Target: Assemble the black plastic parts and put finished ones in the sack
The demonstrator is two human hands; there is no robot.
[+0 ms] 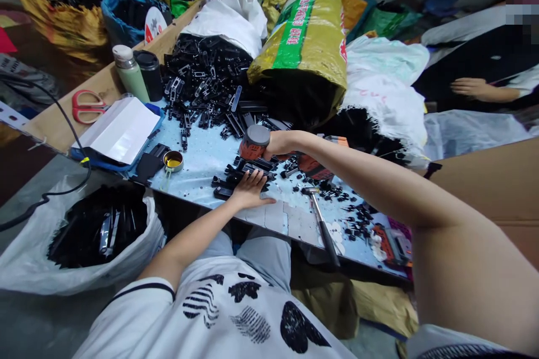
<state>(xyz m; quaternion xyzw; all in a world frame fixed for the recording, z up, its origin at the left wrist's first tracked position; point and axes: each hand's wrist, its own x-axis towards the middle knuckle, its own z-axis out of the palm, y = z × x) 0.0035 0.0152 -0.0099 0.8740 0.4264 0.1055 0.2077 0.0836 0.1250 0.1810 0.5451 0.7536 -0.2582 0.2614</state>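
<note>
My right hand (283,145) is wrapped round an orange and grey cordless drill (254,142), held over the black parts in the middle of the bench. The drill's tip is hidden from me. Just in front of it, my left hand (251,190) lies flat, fingers spread and thumb out to the side, on a row of long black plastic parts (225,186). Small black pieces (334,189) are scattered right of the hands. A hammer (322,224) with a black handle rests across the bench's front edge.
Behind the hands, black parts (202,78) spill from a white sack, beside a yellow-green sack (311,39). Scissors (87,106), a green bottle (130,74) and a small round tin (173,161) are left. A sack of parts (155,224) stands below. Another person's hand (474,88) shows at right.
</note>
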